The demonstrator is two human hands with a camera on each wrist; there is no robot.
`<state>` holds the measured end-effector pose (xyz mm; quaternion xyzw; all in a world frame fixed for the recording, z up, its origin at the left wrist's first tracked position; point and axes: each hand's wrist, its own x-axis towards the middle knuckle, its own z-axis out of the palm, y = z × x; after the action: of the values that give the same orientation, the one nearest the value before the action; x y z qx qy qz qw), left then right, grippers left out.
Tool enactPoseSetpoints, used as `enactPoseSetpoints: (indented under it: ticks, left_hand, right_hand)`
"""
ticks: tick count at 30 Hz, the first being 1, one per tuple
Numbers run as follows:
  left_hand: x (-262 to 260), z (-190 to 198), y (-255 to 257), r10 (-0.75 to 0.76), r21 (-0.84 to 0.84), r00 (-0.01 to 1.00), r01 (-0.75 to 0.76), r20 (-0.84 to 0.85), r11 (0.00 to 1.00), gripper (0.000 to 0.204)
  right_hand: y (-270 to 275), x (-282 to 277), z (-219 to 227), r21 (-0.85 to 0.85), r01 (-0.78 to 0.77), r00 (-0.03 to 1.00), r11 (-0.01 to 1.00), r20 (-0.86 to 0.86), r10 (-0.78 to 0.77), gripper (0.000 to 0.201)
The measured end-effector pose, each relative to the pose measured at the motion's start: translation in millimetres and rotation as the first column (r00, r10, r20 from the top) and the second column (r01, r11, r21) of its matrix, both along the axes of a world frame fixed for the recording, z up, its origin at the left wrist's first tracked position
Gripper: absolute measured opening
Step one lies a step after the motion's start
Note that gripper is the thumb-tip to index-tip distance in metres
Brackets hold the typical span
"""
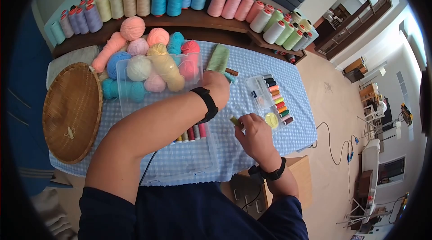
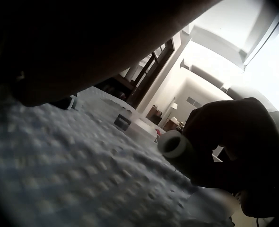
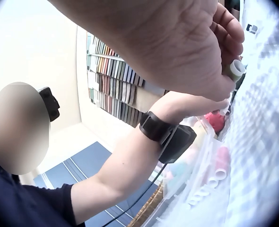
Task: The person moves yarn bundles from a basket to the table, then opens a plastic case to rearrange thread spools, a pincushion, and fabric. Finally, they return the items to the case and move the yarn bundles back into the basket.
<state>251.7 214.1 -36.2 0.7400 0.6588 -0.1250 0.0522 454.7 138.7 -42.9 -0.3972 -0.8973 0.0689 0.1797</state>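
My right hand (image 1: pixel 256 136) pinches a small spool of olive-green thread (image 1: pixel 236 122) between thumb and fingers over the checked cloth. The spool's pale hollow end (image 3: pixel 238 70) shows in the right wrist view. Across the table, my left hand (image 1: pixel 217 88) is by a folded green cloth (image 1: pixel 218 58), a brown spool (image 1: pixel 232 72) and a teal spool (image 1: pixel 230 78). Its fingers are hidden beneath the back of the hand, so I cannot tell whether it holds anything. Under my left forearm, a clear plastic box (image 1: pixel 180 168) holds several thread spools (image 1: pixel 196 133).
An open clear case (image 1: pixel 257 101) with a row of coloured spools lies at the right. Yarn balls (image 1: pixel 139 68) are heaped at the back left, beside a woven basket (image 1: pixel 72 114). Large thread cones (image 1: pixel 174 1) line the shelf behind. A wooden drawer unit (image 1: pixel 294 179) stands below the table's front edge.
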Motion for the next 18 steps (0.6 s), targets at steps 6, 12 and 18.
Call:
enactPoseSetpoints:
  ticks: [6,12,18]
  left_hand:
    - [-26,36,-68,-0.224,0.396,0.895,0.059,0.385,0.916,0.020]
    - [-85,53,-183,-0.112,0.266,0.846,-0.036,0.521,0.963,0.019]
    - [-115,-4,-239,0.025,0.146,0.924,-0.087,0.380,0.985,0.019]
  right_hand:
    - [1,-21,17,0.014,-0.025,0.990,1.000,-0.141,0.027,0.026]
    - [-26,-66,27,-0.254,-0.379,0.922,0.890,-0.188,0.339,0.024]
    - [-49,-138,12,-0.381,-0.473,0.845,0.794,0.057,0.531,0.031]
